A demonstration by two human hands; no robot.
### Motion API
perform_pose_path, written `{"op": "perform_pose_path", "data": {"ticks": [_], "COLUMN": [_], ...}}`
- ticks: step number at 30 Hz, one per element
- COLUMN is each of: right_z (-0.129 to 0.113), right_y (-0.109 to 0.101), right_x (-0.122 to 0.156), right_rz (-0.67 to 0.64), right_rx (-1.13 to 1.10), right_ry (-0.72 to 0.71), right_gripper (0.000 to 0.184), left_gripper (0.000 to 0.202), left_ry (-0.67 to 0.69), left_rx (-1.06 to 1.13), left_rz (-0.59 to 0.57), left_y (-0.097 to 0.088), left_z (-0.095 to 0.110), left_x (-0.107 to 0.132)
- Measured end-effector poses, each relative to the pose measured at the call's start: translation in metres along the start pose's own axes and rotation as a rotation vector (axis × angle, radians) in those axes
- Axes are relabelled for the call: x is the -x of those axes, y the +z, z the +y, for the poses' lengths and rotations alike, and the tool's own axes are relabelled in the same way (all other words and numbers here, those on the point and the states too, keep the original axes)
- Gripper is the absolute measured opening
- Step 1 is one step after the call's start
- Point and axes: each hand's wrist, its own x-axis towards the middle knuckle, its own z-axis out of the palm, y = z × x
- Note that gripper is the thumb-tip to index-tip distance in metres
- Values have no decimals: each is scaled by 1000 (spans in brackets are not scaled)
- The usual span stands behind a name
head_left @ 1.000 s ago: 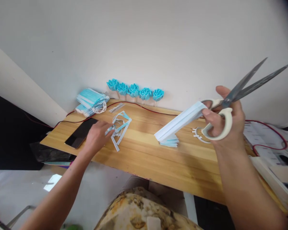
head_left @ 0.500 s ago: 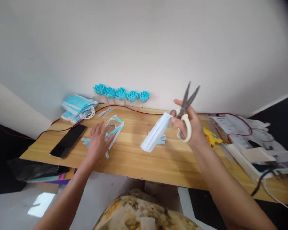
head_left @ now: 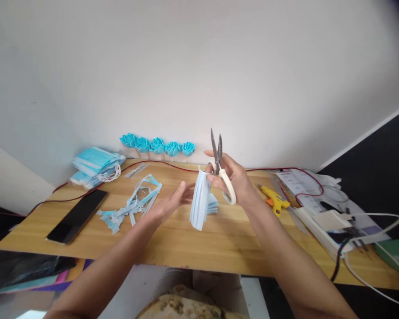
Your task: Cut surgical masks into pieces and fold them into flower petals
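Hanging from the right hand (head_left: 237,177), one pleated sheet (head_left: 198,204) is held above the middle of the worktop (head_left: 226,250). That hand's grip pinches the sheet's top corner between thumb and finger, and also carries one pair of scissors (head_left: 217,166), its two blades slightly parted. The left hand (head_left: 175,200) is at the sheet's left edge, its grip spread, thumb apart from the fingers; whether the fingertips touch the sheet I cannot tell, since they are partly hidden. Just behind the sheet lies one small stack (head_left: 213,204) of pieces, too overlapped to count. Farther out are one heap of scraps (head_left: 133,207), also uncountable, one phone (head_left: 78,217), one pile of masks (head_left: 95,162), five blue flowers (head_left: 157,145) in a row by the wall (head_left: 199,66), one yellow glue gun (head_left: 276,200) and one power strip (head_left: 321,229).

Half a second ago the left hand was over the scraps; now it has come across to the sheet, and more of the heap shows. The sheet hangs steeper, and the blades point more nearly straight up.

The worktop's back edge runs along the wall. Open wood stretches from the stack to the glue gun, and from below the sheet to the front edge.
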Motion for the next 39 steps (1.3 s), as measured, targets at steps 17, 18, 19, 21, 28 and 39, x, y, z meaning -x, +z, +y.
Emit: {"op": "perform_pose_path", "data": {"ticks": [17,18,19,21,28,39], "right_z": [7,6,5,2,5,26], "right_y": [-11,-11,-11,-11,-12,-13], "right_x": [-15,-16,-18,-21,-23,-11], "right_rz": [68,73,79,85,92,110], "right_rx": [-54,-63,-72,-87,-80,-309], "right_ry": [-2,-12,-28,-60,-65,119], "right_gripper": [52,51,50,48,49,51], "left_gripper": [74,77,79,82,76,73], "left_ry": [-133,-191,-243,-307,55,102], "left_rx": [494,524,557,595,333,552], "left_rz": [-159,-180,-197,-219,-167,-95], "left_y": [12,16,19,24,9,5], "left_z": [-13,-19,-25,-35,-25,-15], "left_x": [10,10,10,12,18,12]}}
